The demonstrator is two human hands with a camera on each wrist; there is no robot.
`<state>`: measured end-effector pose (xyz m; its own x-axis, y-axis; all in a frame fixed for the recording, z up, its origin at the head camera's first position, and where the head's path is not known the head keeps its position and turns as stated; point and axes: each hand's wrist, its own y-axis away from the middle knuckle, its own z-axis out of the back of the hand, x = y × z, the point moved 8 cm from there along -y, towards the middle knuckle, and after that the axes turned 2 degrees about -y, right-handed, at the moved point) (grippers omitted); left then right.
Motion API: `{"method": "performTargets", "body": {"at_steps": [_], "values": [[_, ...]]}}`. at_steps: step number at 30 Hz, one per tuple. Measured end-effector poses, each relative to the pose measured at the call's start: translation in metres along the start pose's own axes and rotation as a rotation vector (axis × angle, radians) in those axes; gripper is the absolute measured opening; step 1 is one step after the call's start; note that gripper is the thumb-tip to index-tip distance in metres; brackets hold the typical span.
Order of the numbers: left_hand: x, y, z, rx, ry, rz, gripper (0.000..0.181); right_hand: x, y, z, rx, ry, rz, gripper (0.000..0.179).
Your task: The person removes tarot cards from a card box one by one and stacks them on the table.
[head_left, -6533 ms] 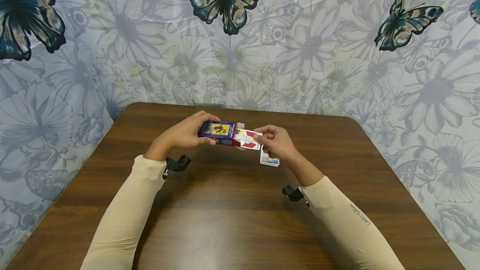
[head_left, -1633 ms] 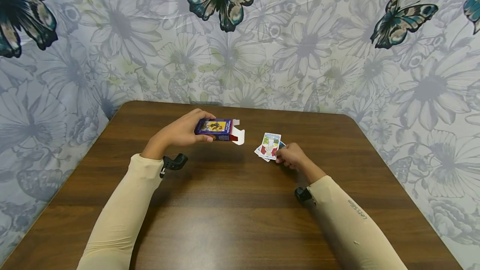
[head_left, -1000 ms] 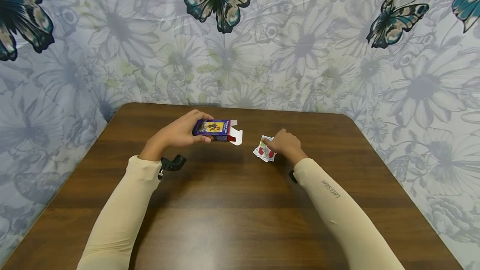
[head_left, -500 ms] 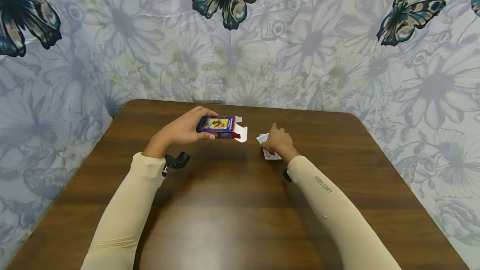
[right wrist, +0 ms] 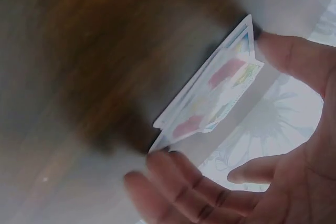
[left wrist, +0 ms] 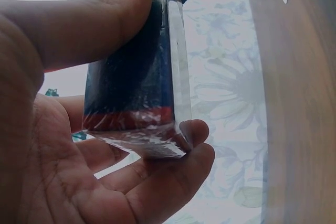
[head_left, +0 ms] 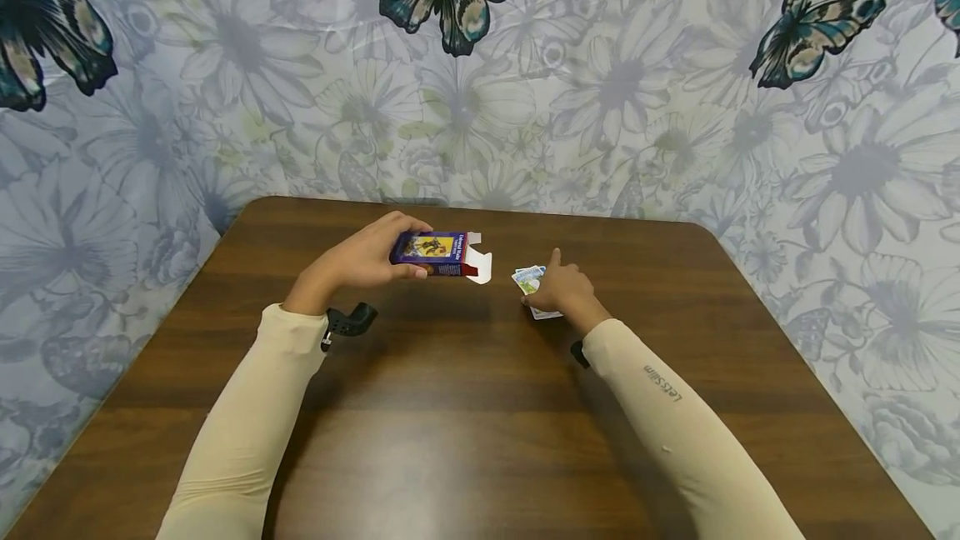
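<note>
Left: left hand [head_left: 352, 261] clamps printed box [head_left: 429, 248] with thumb and fingers above bench [head_left: 420, 432], same as before; white flap [head_left: 480, 265] open toward right. Right: cards [head_left: 529, 277] at bench surface, edges not aligned. Right hand [head_left: 559, 287], earlier at cards' right edge, now spreads over them, thumb and fingers apart; grip, cannot tell. Work seems now at cards, not box.

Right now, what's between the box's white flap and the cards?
Only bare brown tabletop shows between the white flap and the cards. The head view shows that gap.
</note>
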<state>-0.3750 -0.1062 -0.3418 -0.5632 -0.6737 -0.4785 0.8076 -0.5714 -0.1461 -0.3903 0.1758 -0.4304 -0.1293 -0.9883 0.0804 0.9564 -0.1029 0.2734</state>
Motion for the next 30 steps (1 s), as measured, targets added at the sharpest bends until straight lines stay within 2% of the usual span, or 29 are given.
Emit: {"method": "performTargets", "body": {"at_steps": [8,17,20,22,24,25,27,29,30], "values": [[0.000,0.001,0.000,0.007,-0.002,-0.001,0.066,-0.001,-0.001,0.000,0.010,-0.040,-0.001,0.112],[-0.002,0.001,-0.003,0.012,0.005,-0.001,0.066,-0.006,-0.001,-0.002,0.009,-0.023,-0.027,0.112],[-0.002,0.001,-0.005,0.026,0.000,0.000,0.067,0.000,0.003,0.007,-0.060,-0.021,0.030,0.104],[-0.003,0.001,-0.006,0.029,-0.003,0.000,0.067,0.012,0.010,0.022,-0.152,-0.153,0.123,0.091],[-0.004,0.001,-0.005,0.025,-0.006,-0.002,0.067,0.029,0.020,0.041,-0.241,-0.399,0.270,0.072],[-0.004,0.001,-0.005,0.021,-0.004,-0.003,0.067,0.039,0.026,0.049,-0.255,-0.539,0.353,0.063],[-0.005,0.000,-0.004,0.020,0.000,-0.005,0.066,0.059,0.037,0.059,-0.209,-0.787,0.493,0.052],[-0.006,0.001,-0.004,0.020,0.006,-0.007,0.066,0.075,0.045,0.061,-0.115,-0.929,0.559,0.052],[-0.006,0.001,-0.005,0.021,0.008,-0.008,0.066,0.081,0.047,0.059,-0.066,-0.959,0.565,0.054]]}}
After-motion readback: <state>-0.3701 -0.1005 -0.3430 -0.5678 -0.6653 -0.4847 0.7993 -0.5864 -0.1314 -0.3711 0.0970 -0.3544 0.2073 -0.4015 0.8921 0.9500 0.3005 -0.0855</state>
